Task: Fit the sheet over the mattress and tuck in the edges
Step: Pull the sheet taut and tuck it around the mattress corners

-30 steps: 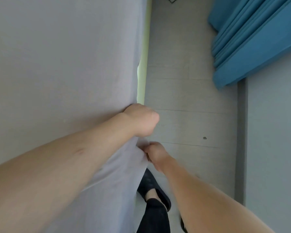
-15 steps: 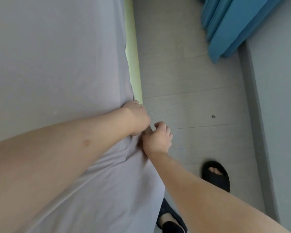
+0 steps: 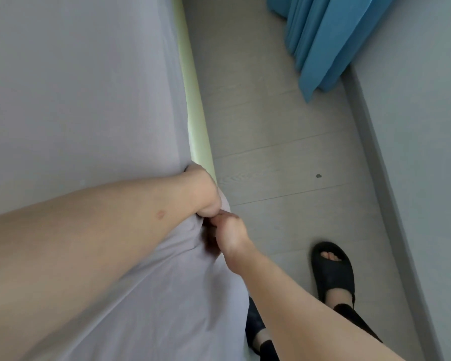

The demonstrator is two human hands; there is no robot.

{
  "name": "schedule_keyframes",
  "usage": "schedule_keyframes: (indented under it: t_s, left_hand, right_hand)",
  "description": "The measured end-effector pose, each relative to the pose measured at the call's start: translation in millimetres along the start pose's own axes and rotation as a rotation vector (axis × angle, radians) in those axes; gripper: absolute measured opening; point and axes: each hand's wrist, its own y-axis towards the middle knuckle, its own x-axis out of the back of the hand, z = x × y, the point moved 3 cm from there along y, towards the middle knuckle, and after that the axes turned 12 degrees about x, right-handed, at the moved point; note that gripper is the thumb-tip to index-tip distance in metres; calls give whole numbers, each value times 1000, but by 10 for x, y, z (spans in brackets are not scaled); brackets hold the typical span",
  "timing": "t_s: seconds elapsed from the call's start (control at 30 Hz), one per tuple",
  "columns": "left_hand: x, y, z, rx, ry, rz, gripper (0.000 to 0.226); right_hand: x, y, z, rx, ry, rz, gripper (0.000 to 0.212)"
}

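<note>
1. Leftmost, the grey sheet lies smooth across the top of the mattress and fills the left half of the view, its right edge hanging over the side of the bed.
2. Left hand: fingers curled over the bed edge, gripping a bunched fold of the sheet; the forearm lies across the sheet.
3. Right hand: just below and touching the left hand, fingers curled and pinching the same fold of sheet at the edge.
4. Pale green mattress: a bare strip of its side shows beyond the hands, between the sheet edge and the floor.
5. Light plank floor runs beside the bed; two feet in black slippers stand on it.
6. Blue curtain hangs at upper right, beside a grey wall.
</note>
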Motion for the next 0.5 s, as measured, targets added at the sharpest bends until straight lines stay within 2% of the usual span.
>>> schedule_keyframes:
  t_s: [0.07, 0.17, 0.23, 0.3, 0.37, 0.43, 0.5]
  left_hand:
    - [-26, 9, -29, -23, 5, 26, 20]
    - [-25, 3, -6, -52, -6, 98, 19]
    - [18, 67, 28, -48, -123, 90, 18]
    - [74, 133, 81, -44, -371, -56, 17]
    - [142, 144, 162, -41, -628, -332, 18]
    - [209, 113, 198, -4, -745, -552, 18]
    - [277, 19, 153, -5, -811, -655, 18]
  right_hand:
    - [-118, -24, -106, -42, 53, 67, 32]
    - [-263, -65, -344, -270, 198, 219, 51]
    - [-243, -40, -486, -425, 205, 322, 57]
    - [-208, -3, -536, -521, 168, 359, 58]
    - [-137, -37, -437, -567, 14, 387, 59]
    - [-34, -125, -192, -558, -255, 418, 63]
    - [29, -51, -43, -470, -594, 463, 63]
